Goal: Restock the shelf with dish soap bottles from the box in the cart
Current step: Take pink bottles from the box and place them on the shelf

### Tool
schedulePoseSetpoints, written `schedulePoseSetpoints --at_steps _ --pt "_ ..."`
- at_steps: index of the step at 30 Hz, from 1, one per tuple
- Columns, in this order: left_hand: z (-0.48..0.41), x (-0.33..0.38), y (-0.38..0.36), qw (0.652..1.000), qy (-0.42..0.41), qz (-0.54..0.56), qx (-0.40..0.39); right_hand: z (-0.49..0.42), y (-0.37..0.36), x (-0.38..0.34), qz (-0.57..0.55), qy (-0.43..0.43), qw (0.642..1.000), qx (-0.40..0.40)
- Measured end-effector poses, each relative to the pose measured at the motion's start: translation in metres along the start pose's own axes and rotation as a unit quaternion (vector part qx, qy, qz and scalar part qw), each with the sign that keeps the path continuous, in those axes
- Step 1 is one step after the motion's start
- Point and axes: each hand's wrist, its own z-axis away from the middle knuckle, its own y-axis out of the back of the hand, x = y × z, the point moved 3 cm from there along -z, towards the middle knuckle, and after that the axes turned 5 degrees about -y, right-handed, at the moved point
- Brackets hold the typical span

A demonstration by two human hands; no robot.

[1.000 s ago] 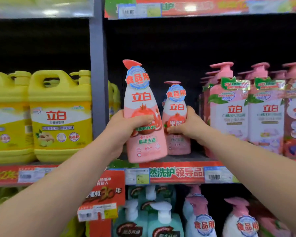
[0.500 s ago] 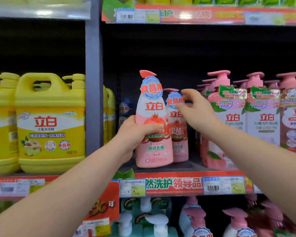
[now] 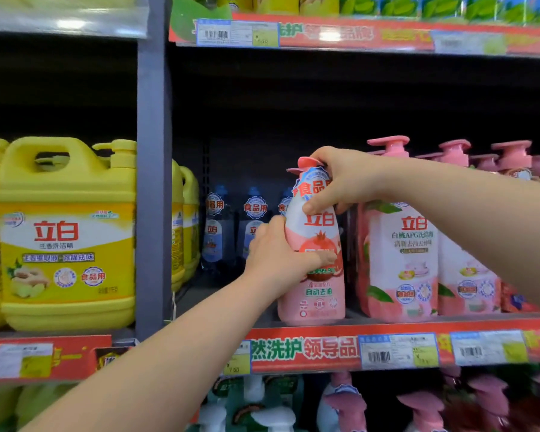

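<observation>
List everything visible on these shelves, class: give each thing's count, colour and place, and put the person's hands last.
squeeze bottle: one, pink and white, front of the middle shelf
pump bottles: several, pink, right of it
dark bottles: three, blue, at the back
jugs: several, yellow, left bay
shelf strip: one, red, under the bottles
left hand: one, grips the squeeze bottle's middle
right hand: one, fingers round its neck

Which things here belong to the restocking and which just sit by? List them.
In the job: pink soap bottle, left hand on its body, right hand on its neck, shelf.
Just sitting by: yellow jugs, pink pump bottles, dark blue bottles behind.
</observation>
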Motion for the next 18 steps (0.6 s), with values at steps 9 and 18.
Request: schedulePoseSetpoints --at_steps 9,18 --pt "0.0 -0.02 -0.006 0.95 0.074 0.209 -0.219 -0.004 0.008 -0.008 0.161 0.015 0.987 0.018" --pt "-0.011 -0.026 -0.021 0.948 0.053 0.238 -0.203 -0.013 0.015 -0.01 0.307 0.025 0.951 0.017"
